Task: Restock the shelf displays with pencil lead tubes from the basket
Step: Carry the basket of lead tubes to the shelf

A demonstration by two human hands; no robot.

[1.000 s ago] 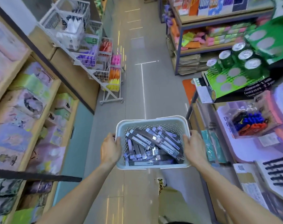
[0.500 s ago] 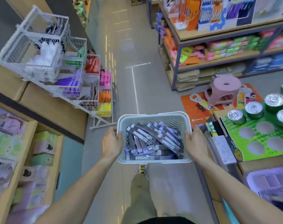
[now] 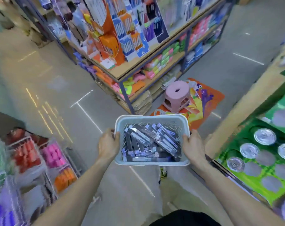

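A pale blue plastic basket (image 3: 150,119) hangs in front of me at waist height over the shop floor. Several dark packs of pencil lead tubes (image 3: 152,142) with purple labels lie piled inside it. My left hand (image 3: 108,145) grips the basket's left rim, thumb over the edge. My right hand (image 3: 193,147) grips the right rim the same way. A shelf unit (image 3: 133,69) with pen and pencil displays stands ahead, its corner close to the basket's far side.
A pink stool (image 3: 176,97) sits on an orange mat (image 3: 208,101) ahead right. A green display with round tins (image 3: 255,154) is at my right. A wire rack with coloured items (image 3: 40,159) stands at my left. Grey floor lies between.
My view has swung right while I walk with the basket. The wire rack slid to the lower left and the shelf unit and stool came nearer. Both hands keep their hold.
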